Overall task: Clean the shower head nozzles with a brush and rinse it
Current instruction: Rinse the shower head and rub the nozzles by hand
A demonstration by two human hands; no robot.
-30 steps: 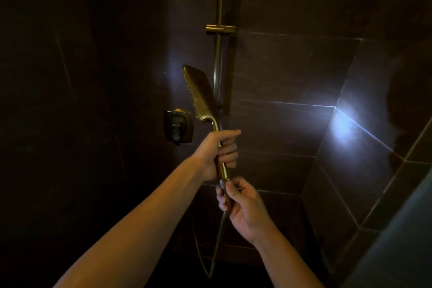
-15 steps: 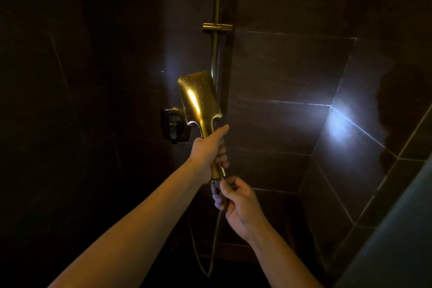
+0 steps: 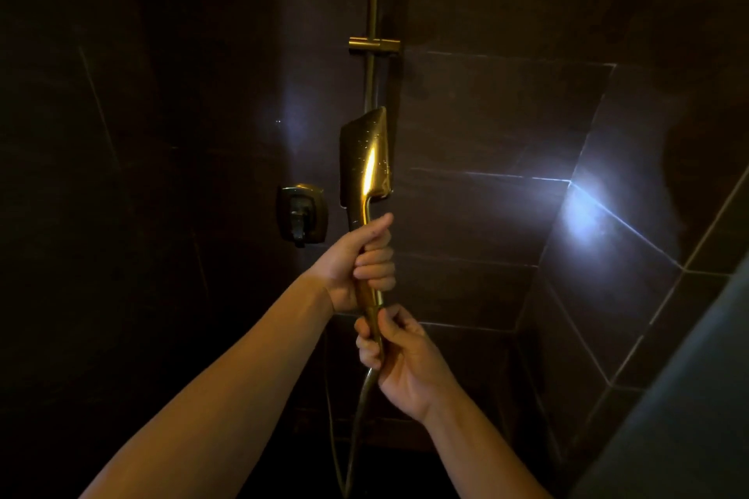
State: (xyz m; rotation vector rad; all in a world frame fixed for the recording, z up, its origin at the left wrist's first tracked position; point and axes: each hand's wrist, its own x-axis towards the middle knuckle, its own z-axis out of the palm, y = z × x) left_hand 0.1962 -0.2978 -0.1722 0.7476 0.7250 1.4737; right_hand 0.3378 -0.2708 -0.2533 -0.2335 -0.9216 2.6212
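Note:
A gold hand shower head (image 3: 367,158) with a flat rectangular face stands upright in the middle of the view, its back turned toward me and its nozzles hidden. My left hand (image 3: 358,261) is wrapped around its handle. Just below, my right hand (image 3: 399,361) pinches the bottom of the handle where the metal hose (image 3: 356,417) joins it. The hose hangs down into the dark. No brush is in view.
A gold vertical rail (image 3: 372,12) with a slider bracket (image 3: 375,46) runs up the dark tiled wall behind the head. A square mixer valve (image 3: 300,217) sits on the wall to the left. A bright light patch (image 3: 583,215) marks the right corner.
The shower head has turned on its handle, from edge-on with nozzles at the left to its back facing me. Both hands kept their hold.

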